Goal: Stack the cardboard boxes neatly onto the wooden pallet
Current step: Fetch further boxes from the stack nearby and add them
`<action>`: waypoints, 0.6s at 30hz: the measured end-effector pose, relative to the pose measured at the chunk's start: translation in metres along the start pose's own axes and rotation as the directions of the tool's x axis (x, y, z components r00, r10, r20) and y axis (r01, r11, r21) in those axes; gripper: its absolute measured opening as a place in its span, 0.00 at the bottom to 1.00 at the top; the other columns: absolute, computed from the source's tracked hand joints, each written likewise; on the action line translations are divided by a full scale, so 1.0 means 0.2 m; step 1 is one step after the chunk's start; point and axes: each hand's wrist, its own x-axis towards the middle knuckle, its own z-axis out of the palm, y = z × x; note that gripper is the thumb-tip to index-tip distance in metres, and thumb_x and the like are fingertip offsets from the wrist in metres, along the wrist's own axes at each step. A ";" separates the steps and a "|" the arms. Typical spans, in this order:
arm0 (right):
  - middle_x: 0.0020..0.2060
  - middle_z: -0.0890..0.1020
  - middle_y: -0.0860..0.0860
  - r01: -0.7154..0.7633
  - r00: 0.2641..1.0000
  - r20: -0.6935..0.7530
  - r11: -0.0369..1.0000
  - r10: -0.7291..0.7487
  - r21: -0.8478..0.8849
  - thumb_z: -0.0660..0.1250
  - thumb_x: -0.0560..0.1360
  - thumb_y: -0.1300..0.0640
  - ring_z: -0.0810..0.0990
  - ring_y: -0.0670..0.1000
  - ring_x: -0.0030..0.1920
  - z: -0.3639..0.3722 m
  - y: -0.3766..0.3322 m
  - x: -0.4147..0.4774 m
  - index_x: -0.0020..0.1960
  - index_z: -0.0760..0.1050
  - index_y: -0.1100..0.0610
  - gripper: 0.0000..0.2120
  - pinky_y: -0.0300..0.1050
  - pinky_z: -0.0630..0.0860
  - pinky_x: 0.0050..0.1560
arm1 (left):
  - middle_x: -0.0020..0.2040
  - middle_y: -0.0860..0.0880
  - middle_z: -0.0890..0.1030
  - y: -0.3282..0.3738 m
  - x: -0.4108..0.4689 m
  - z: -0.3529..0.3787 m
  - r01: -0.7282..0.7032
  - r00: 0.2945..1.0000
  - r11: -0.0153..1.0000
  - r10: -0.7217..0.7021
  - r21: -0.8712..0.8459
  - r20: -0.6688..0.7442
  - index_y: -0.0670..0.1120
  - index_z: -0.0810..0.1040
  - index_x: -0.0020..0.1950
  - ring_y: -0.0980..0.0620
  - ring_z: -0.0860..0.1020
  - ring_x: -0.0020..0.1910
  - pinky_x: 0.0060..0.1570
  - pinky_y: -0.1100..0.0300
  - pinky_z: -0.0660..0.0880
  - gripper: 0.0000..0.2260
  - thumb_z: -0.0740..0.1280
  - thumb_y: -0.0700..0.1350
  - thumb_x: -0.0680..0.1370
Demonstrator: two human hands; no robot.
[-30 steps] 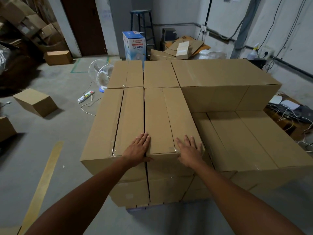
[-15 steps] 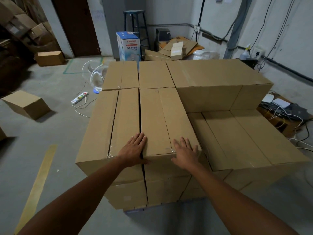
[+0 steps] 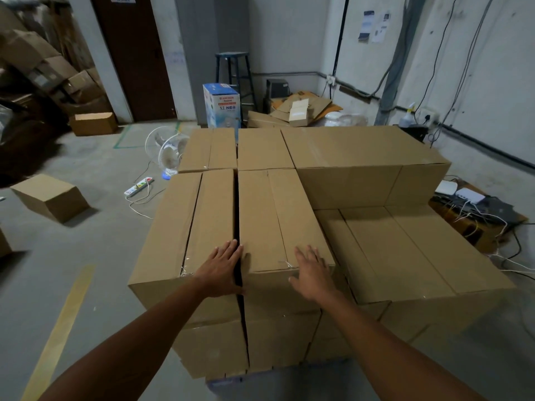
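A: Head view. Where do the cardboard boxes stand?

B: Stacked in a block in the middle of the concrete floor. Two long top boxes run side by side away from the camera, with a dark narrow gap between them. A taller box sits at the rear right, and a lower tier lies to its front. The support under the stack is mostly hidden.

A: Hands?

B: Left hand lies flat on the left top box, fingers straight and close together, right beside the gap. Right hand lies flat on the near right corner of the right top box, fingers slightly spread. Neither hand curls round anything.

A: Surroundings?

B: One loose box on the floor, well apart to the left. A table fan and a power strip sit near the stack's far left corner. Behind are a blue stool and a blue-and-white carton — and a yellow line on the floor at near left
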 end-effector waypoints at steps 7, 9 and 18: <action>0.82 0.44 0.53 0.043 0.996 -0.086 0.992 -0.033 0.116 0.67 0.80 0.47 0.45 0.56 0.81 -0.08 -0.05 -0.26 0.83 0.45 0.49 0.41 0.60 0.58 0.78 | 0.82 0.46 0.38 0.18 -0.22 -0.10 0.017 0.989 0.995 -0.031 -0.098 -0.144 0.47 0.38 0.82 0.47 0.38 0.81 0.79 0.50 0.41 0.50 0.62 0.70 0.75; 0.82 0.44 0.51 0.062 0.992 -0.122 0.984 -0.041 0.166 0.67 0.80 0.48 0.45 0.55 0.81 -0.08 -0.07 -0.37 0.82 0.46 0.48 0.40 0.59 0.59 0.78 | 0.82 0.47 0.40 0.27 -0.33 -0.14 0.009 0.972 0.985 -0.049 -0.172 -0.231 0.47 0.39 0.82 0.48 0.38 0.81 0.80 0.49 0.44 0.49 0.50 0.77 0.72; 0.82 0.45 0.46 0.154 0.974 -0.218 0.901 -0.068 0.405 0.66 0.80 0.46 0.51 0.51 0.81 0.01 -0.15 -0.99 0.82 0.47 0.44 0.39 0.54 0.64 0.75 | 0.83 0.47 0.53 0.62 -1.03 -0.10 0.019 0.827 0.879 -0.282 -0.476 -0.487 0.47 0.53 0.82 0.51 0.48 0.81 0.77 0.48 0.56 0.39 0.57 0.67 0.78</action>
